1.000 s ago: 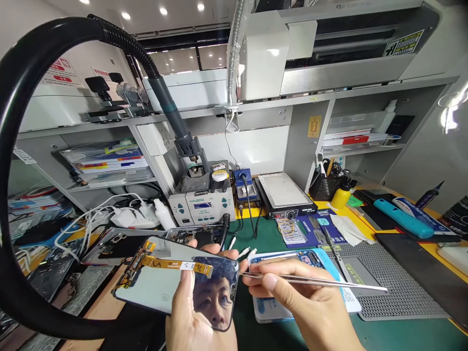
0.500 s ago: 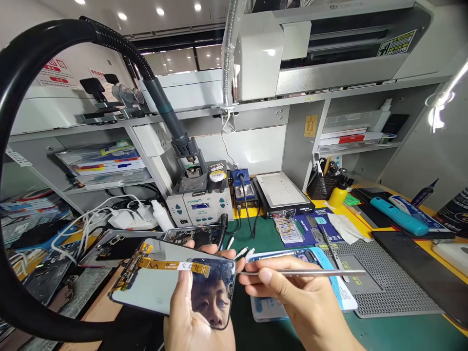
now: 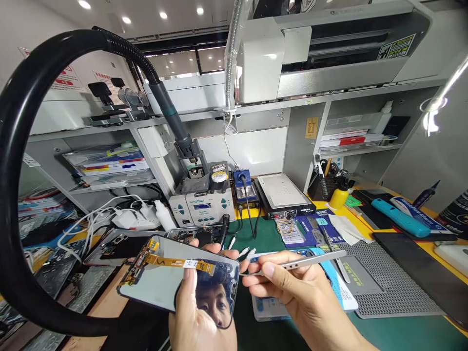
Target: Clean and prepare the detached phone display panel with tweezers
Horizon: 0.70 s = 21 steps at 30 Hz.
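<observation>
My left hand [image 3: 199, 312] is closed round a phone screen [image 3: 161, 287], its back turned up, the thumb pressing near a white label on an orange flex cable [image 3: 171, 262]. Part of the dark glossy backing mirrors a face. In my right hand [image 3: 300, 287] I pinch metal tweezers [image 3: 314, 260], whose tips point left at the screen's right edge; whether they touch it I cannot tell. Under my right hand lies a phone in a light blue and clear case or tray [image 3: 272, 312], partly hidden. Several white cable plugs [image 3: 244, 252] lie behind the screen.
A hot air station [image 3: 201, 207] stands behind my left hand, its thick black hose [image 3: 14, 161] looping round the left side. A blue soldering station [image 3: 244, 187] and a flat heating plate [image 3: 283, 195] are at the back. A perforated grey mat [image 3: 398, 287] lies right, with another pair of tweezers [image 3: 338, 263].
The tweezers have turned in my right hand, their back end now tilting higher. The screen and my left hand appear slightly further right, as the whole view has shifted a little.
</observation>
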Each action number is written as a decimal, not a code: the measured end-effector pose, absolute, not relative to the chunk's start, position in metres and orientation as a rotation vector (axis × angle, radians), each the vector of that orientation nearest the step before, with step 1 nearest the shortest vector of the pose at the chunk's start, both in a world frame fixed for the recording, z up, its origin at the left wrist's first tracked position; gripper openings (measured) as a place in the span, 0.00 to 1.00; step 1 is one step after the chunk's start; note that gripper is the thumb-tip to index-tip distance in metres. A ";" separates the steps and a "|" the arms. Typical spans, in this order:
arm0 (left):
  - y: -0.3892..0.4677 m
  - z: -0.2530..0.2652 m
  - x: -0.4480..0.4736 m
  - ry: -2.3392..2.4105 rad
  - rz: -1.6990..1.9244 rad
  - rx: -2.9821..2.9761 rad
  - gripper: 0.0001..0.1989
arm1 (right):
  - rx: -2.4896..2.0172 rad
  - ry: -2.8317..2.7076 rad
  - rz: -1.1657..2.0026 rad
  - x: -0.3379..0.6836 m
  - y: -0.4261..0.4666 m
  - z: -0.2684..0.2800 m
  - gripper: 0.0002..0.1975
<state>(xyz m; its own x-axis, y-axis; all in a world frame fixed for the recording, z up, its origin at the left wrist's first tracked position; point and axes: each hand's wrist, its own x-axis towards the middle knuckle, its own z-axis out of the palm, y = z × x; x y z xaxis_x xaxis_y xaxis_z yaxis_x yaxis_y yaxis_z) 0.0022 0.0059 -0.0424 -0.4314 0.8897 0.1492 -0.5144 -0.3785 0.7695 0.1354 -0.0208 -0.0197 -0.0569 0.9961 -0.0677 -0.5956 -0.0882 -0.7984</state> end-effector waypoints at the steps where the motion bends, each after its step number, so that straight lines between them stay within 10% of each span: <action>1: 0.006 -0.042 0.002 0.816 1.924 0.712 0.15 | -0.764 -0.708 1.534 0.136 -0.021 -0.020 0.09; 21: 0.000 -0.035 0.000 0.778 1.792 0.576 0.18 | -0.789 -0.881 1.303 0.135 -0.025 -0.025 0.06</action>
<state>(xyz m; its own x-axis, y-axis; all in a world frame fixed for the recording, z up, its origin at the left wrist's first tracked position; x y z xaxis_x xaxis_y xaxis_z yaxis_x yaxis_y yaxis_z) -0.0001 0.0000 -0.0346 -0.3331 0.9427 0.0195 -0.6295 -0.2378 0.7397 0.1348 -0.0250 -0.0247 0.0508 0.9939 0.0978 -0.4607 0.1102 -0.8807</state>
